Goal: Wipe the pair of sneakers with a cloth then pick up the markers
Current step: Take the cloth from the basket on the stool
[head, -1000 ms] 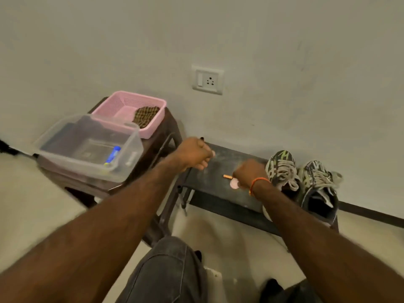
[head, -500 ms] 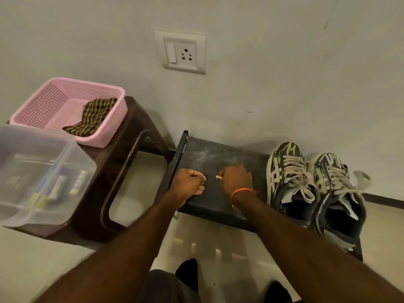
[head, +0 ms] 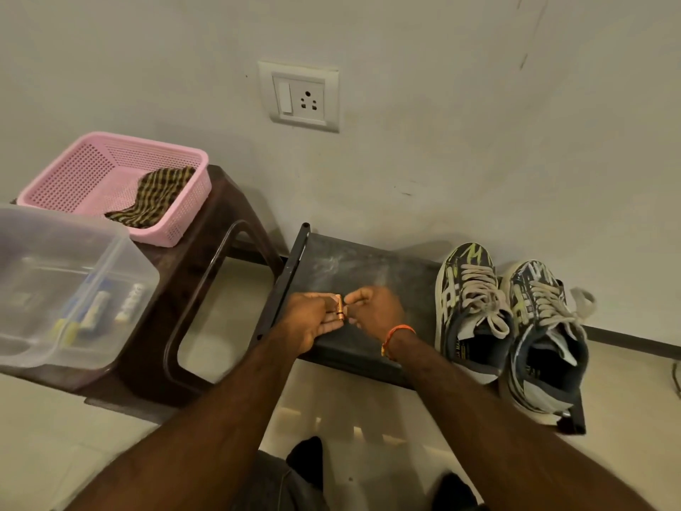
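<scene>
I see a home interior: plain wall with socket (head: 299,96), low shoe rack (head: 353,267), sneakers (head: 508,319), plastic stool (head: 206,274).

A pair of dark sneakers (head: 512,326) with pale laces and yellow-green markings stands side by side, toes to the wall, at the right end of a low black rack. A checked cloth (head: 156,197) lies crumpled in a pink basket. One orange marker (head: 339,307) lies across fingers, while other markers (head: 99,307) lie in a clear tub.
</scene>
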